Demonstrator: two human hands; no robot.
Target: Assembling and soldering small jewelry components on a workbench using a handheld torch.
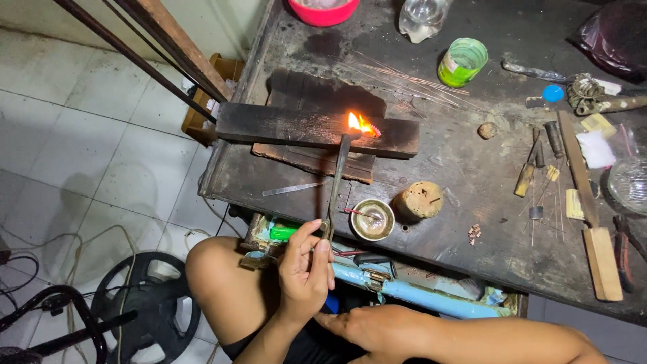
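Head view, left to right. Pale tiled floor (87, 135) with cables and a black fan (145, 307); two dark rods (162, 61) lean over the desk's left edge. The desk (472, 249) is dark, scorched wood. Left hand (306, 266), fingers closed round a torch (335, 185) at the near edge; its flame (360, 123) plays on a small piece on the charred block (296, 127) near the left edge. Right hand (377, 327) rests below the near edge, fingers loosely curled, holding nothing. Rightward: brass bowl (373, 220), cork lump (419, 199), green cup (463, 62), files and a wooden stick (593, 216).

Bare bench lies between the charred block (317, 128) and brass bowl (373, 220); tools (573, 175) crowd right.
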